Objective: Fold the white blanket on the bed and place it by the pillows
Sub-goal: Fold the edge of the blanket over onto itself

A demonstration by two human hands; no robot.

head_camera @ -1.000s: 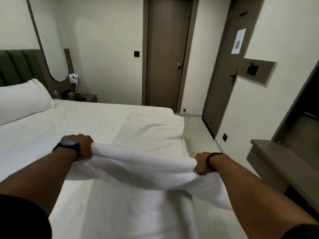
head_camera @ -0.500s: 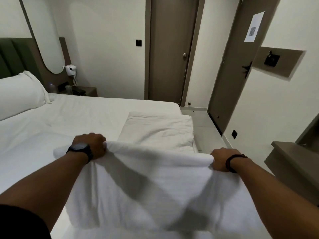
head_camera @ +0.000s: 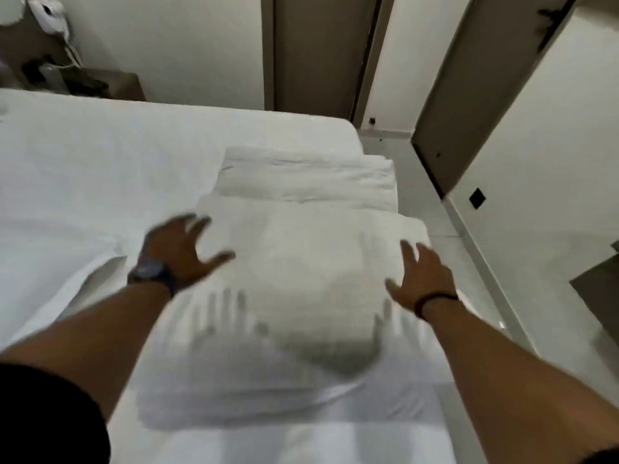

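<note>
The white blanket [head_camera: 301, 262] lies folded over itself in a thick stack along the right side of the bed [head_camera: 100, 169]. Its far layer shows as a flatter strip beyond the top fold. My left hand [head_camera: 181, 246] hovers with fingers spread at the stack's left edge, a dark watch on the wrist. My right hand [head_camera: 422, 276] is spread at the stack's right edge, a dark band on its wrist. Neither hand grips the cloth. The pillows are out of view to the left. The frame is blurred by motion.
A dark bedside table [head_camera: 110, 85] with a wall-mounted white device [head_camera: 50, 11] above it stands past the bed's far left. Two brown doors [head_camera: 318, 51] face me across the room. Tiled floor [head_camera: 469, 249] runs along the bed's right side, with a dark shelf corner [head_camera: 599, 286] at far right.
Both hands carried the held blanket edge forward, laid it over the far part and let go. Their fingers are now spread. The view has tipped downward.
</note>
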